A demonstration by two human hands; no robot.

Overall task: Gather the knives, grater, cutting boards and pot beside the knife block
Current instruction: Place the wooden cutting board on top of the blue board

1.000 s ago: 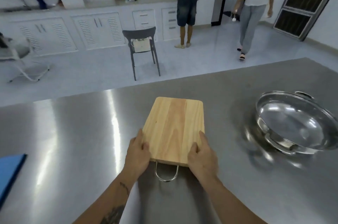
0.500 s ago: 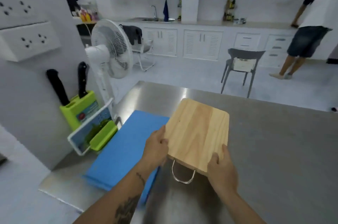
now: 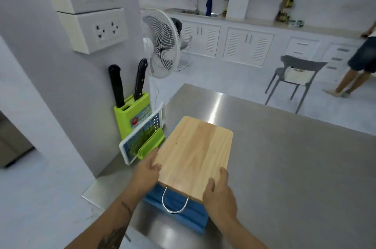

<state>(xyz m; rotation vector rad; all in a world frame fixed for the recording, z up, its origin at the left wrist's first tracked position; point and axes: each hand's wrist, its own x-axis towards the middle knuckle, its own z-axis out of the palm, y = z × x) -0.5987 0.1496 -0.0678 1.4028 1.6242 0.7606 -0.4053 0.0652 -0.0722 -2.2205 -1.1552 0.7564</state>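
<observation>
I hold a wooden cutting board [image 3: 195,157] with a wire loop handle by its near corners, my left hand [image 3: 145,173] gripping its left edge and my right hand [image 3: 219,193] its right corner. It hangs over a blue cutting board [image 3: 179,208] lying on the steel counter [image 3: 284,167]. To the left a green knife block [image 3: 132,118] stands against the wall with two black-handled knives [image 3: 117,86] in it. A grater [image 3: 142,138] in a white and green holder leans in front of the block. The pot is out of view.
A wall pillar with socket boxes [image 3: 91,29] rises behind the knife block. Past the counter's left corner stands a white fan [image 3: 160,43]. A grey chair [image 3: 295,77] and a person's legs [image 3: 354,71] are on the floor beyond the counter.
I have swung left with the wooden board, away from the pot, and brought the board over the blue board near the knife block. Both hands keep their hold.
</observation>
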